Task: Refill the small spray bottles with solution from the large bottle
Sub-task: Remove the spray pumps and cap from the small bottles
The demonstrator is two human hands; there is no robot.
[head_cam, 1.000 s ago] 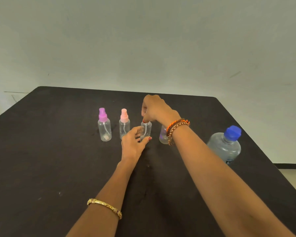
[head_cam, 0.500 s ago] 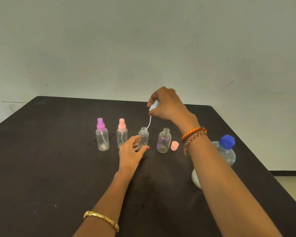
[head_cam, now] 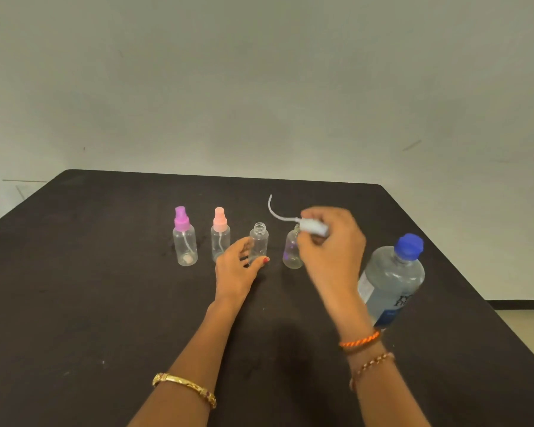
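Looking down from the head view, four small spray bottles were seen in a row on the dark worktop (head_cam: 74, 272). The purple-capped bottle (head_cam: 185, 238) stood at the left, and the pink-capped bottle (head_cam: 220, 234) just beside it. The third bottle (head_cam: 259, 243) stood uncapped, its neck open, and was held low down between the thumb and fingers of the left hand (head_cam: 236, 269), whose grip was curled about it. The fourth bottle (head_cam: 292, 251) was partly hidden behind the right hand (head_cam: 330, 245). A white spray head (head_cam: 313, 226) was pinched in the right hand's grip above the worktop, its thin dip tube (head_cam: 275, 211) curving up to the left. The large bottle (head_cam: 390, 282), blue-capped, stood at the right, near the right wrist.
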